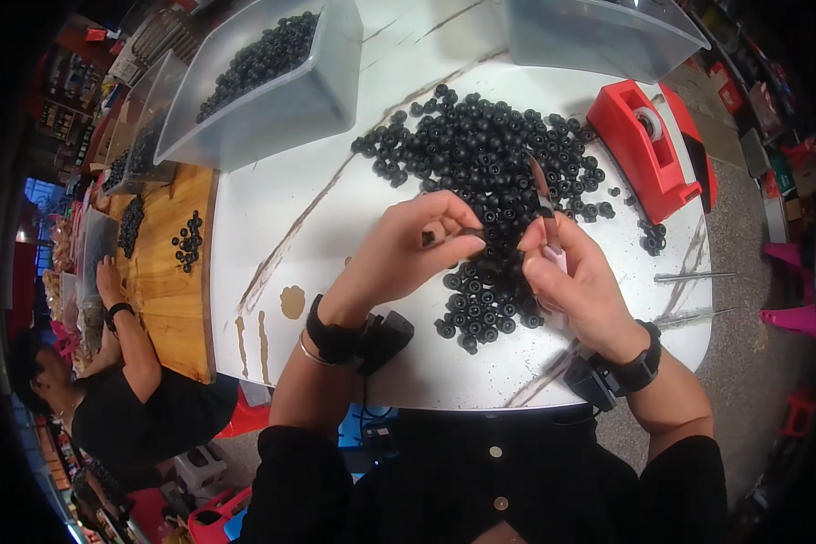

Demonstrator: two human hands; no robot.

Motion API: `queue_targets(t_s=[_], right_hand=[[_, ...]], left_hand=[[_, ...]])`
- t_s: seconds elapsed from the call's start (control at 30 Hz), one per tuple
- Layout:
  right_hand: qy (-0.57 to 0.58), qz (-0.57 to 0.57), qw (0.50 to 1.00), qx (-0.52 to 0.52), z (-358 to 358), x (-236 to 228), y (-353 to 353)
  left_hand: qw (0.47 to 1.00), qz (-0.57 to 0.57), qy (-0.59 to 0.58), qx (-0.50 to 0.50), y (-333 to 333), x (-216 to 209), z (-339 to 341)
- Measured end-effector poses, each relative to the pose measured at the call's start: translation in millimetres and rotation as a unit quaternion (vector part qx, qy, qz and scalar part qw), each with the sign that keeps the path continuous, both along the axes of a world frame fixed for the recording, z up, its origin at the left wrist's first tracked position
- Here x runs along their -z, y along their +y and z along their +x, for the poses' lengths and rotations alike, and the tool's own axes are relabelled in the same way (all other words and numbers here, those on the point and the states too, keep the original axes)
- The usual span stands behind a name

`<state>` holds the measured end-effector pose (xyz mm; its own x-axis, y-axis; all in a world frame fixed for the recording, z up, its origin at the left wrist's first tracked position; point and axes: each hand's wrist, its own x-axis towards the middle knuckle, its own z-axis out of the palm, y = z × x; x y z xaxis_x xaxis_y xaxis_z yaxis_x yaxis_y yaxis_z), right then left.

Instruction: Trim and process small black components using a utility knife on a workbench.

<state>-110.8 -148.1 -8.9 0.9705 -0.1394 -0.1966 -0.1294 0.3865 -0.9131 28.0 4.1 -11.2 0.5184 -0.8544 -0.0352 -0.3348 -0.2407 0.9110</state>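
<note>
**Right hand [578, 283] wields a slim, metal-bladed tool [542, 186] above small, round, glossy black pieces [480, 136]**

At a white, brown-veined bench [290, 213], the right grip is closed around the tool's pale handle. Beside it, the left hand [422, 243] holds thumb and forefinger narrowly together; whether they pinch a piece, one cannot tell. The black pieces lie loose beneath and beyond both hands. Farther out, a red tape dispenser [627, 122] stands at right, and a translucent plastic bin [322, 104] of similar pieces at left. Farther left, a person in black [154, 422] sits at a yellow-brown wooden bench [174, 308].
</note>
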Motion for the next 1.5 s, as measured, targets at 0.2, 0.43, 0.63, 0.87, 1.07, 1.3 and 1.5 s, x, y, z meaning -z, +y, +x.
queue_targets(t_s=[0.2, 0.43, 0.63, 0.87, 1.07, 1.3, 1.5], right_hand=[[-0.031, -0.081, 0.996, -0.03, -1, 3, -1], [-0.041, -0.086, 0.995, 0.01, 0, 2, 1], [-0.002, -0.066, 0.997, 0.031, -1, -2, 1], [-0.011, -0.107, 0.993, 0.038, 0, 4, 1], [-0.06, -0.158, 0.985, 0.016, 0, 9, -1], [0.005, -0.053, 0.999, -0.006, -1, -2, -2], [-0.018, -0.071, 0.997, -0.032, -3, 0, 1]], left_hand=[[0.969, -0.075, 0.228, 0.052, -8, 1, -17], [0.943, -0.05, 0.33, 0.02, -8, 2, -13], [0.922, -0.072, 0.38, 0.008, -9, 5, -15], [0.914, -0.126, 0.384, 0.008, -8, 10, -17], [0.932, -0.102, 0.346, 0.036, -10, 5, -22], [0.928, -0.14, 0.344, 0.006, -11, 8, -23], [0.923, -0.158, 0.349, -0.031, -11, 12, -23]])
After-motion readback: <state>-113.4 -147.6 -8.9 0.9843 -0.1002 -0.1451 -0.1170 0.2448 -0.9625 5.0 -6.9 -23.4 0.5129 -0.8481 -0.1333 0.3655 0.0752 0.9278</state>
